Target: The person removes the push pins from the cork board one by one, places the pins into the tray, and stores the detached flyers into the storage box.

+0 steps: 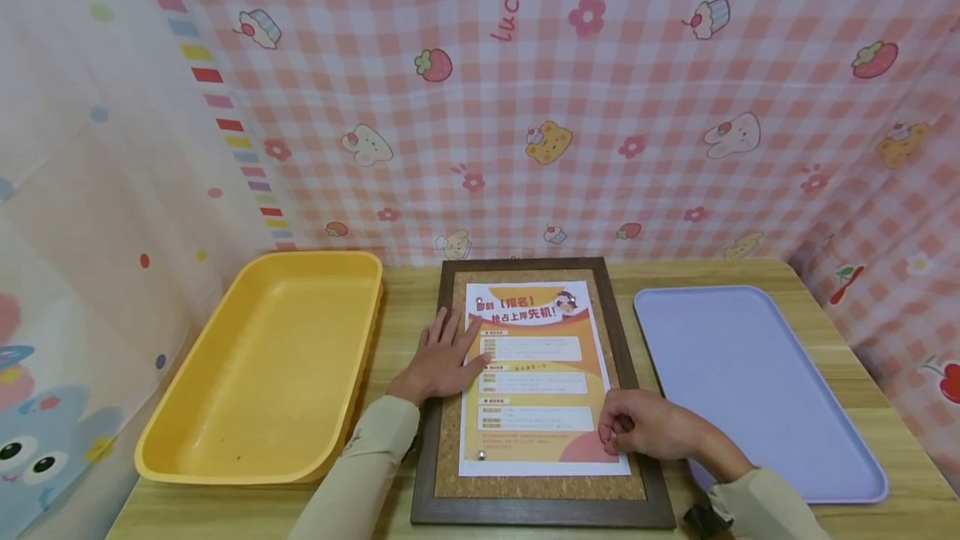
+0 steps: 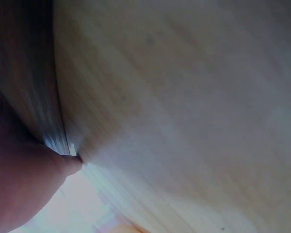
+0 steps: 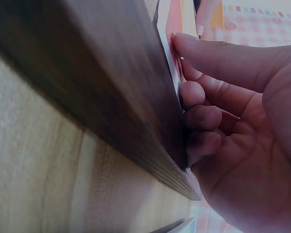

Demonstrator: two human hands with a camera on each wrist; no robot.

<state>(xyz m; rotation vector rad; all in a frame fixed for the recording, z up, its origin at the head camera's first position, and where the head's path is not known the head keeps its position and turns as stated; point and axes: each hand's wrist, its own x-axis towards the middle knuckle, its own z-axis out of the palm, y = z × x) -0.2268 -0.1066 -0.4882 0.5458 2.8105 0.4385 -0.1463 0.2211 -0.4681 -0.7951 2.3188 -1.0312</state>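
Observation:
A printed orange and white poster (image 1: 534, 394) lies on a cork board (image 1: 540, 487) with a dark wooden frame (image 1: 543, 512). Silver pushpins show at its top left (image 1: 480, 301), top right (image 1: 572, 300) and bottom left (image 1: 481, 455). With fingers spread, my left hand (image 1: 442, 361) rests on the poster's left edge and the frame. At the lower right corner my right hand (image 1: 648, 423) has its fingers curled, thumb and index finger pinching together at the paper. Between them a small bright bit, seemingly a pushpin (image 3: 182, 58), is mostly hidden.
To the left stands a yellow tray (image 1: 262, 373); a lilac tray (image 1: 757, 390) lies to the right. Both are on the wood-grain table (image 1: 405, 298). A pink checked cloth (image 1: 487, 107) hangs behind the table.

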